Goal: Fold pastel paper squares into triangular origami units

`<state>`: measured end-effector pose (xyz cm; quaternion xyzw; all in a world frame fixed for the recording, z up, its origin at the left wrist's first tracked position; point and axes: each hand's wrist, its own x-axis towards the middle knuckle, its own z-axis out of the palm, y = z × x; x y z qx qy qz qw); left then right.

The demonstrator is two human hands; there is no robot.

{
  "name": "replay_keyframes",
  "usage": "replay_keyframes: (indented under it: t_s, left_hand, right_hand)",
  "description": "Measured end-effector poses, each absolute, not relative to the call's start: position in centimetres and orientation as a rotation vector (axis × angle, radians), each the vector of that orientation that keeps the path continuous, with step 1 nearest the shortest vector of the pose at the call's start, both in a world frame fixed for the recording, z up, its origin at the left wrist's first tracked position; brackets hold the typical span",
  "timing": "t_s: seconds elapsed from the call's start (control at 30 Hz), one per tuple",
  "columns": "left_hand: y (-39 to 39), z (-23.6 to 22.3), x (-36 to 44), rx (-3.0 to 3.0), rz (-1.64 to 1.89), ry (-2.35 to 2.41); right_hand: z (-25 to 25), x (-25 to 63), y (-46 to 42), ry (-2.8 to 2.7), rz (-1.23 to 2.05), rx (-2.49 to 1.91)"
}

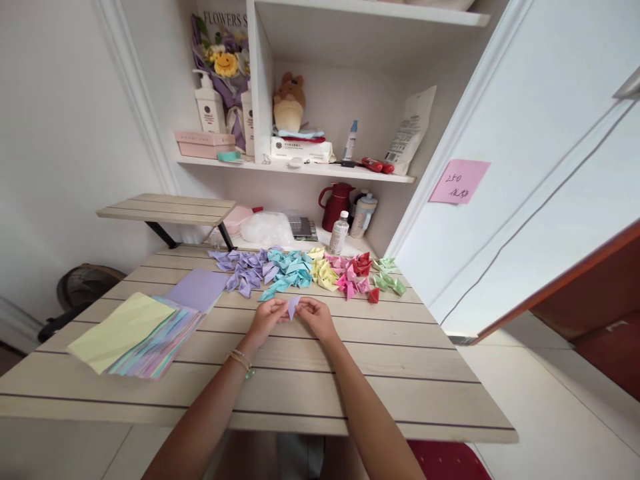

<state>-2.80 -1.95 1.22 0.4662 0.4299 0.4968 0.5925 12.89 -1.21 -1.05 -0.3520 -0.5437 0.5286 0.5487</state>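
Note:
A small folded piece of purple paper (293, 307) is pinched between my two hands over the middle of the table. My left hand (270, 316) grips its left side, and my right hand (315, 315) closes on its right side. Just beyond my fingers lies a row of folded paper pieces: purple ones (247, 270), blue ones (291, 270), yellow ones (325, 273), pink ones (349, 273), red ones (362, 265) and green ones (390, 283). To the left sits a stack of coloured paper sheets (160, 347), with a yellow sheet (120, 330) on top and a purple sheet (197, 289) beside it.
A slatted wooden table (400, 387) spans the front. At its back left stands a small raised shelf (167, 208). Behind the folded pieces are a clear bottle (339, 233), a red jug (337, 207) and a plastic bag (267, 229). A pink note (460, 181) hangs at the right.

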Motion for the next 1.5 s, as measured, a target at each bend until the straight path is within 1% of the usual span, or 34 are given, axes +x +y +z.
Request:
replay_keyframes:
  t_s: [0.2, 0.4, 0.63, 0.73, 0.97, 1.03, 1.17, 1.23, 1.5]
  left_hand:
    - [-2.1, 1.4, -2.8, 1.111, 1.145, 0.974]
    - [-1.8, 1.0, -2.9, 1.120, 1.129, 0.970]
    - [-1.7, 0.5, -2.9, 1.166, 1.079, 0.986]
    - [-1.8, 0.7, -2.9, 1.163, 1.087, 0.981]
    - [-1.9, 1.1, -3.0, 1.142, 1.039, 0.963]
    - [-1.8, 0.7, -3.1, 1.164, 1.040, 0.956]
    - [-1.3, -0.1, -3.1, 1.253, 1.078, 0.960]
    - [-1.3, -0.3, -3.0, 1.322, 1.074, 0.953]
    - [-1.9, -0.3, -2.5, 1.556, 1.137, 1.051]
  right_hand:
    - [-0.7, 12.9, -1.4, -1.303, 1.286, -0.767]
    - [-0.5, 12.8, -1.6, -1.341, 1.231, -0.856]
    - [-0.7, 13.0, -1.4, -1.401, 1.058, -0.993]
    - [-0.7, 13.1, -1.5, -1.430, 0.986, -1.002]
    - [-0.1, 13.0, -1.7, -1.529, 0.709, -0.963]
    - [-0.1, 13.2, -1.7, -1.550, 0.728, -0.985]
    - [-0.1, 13.9, -1.5, -1.541, 0.945, -0.991]
    - [-0.1, 14.1, -1.4, -1.530, 1.000, -0.990]
    - [-0.4, 14.1, -1.4, -1.597, 0.825, -1.077]
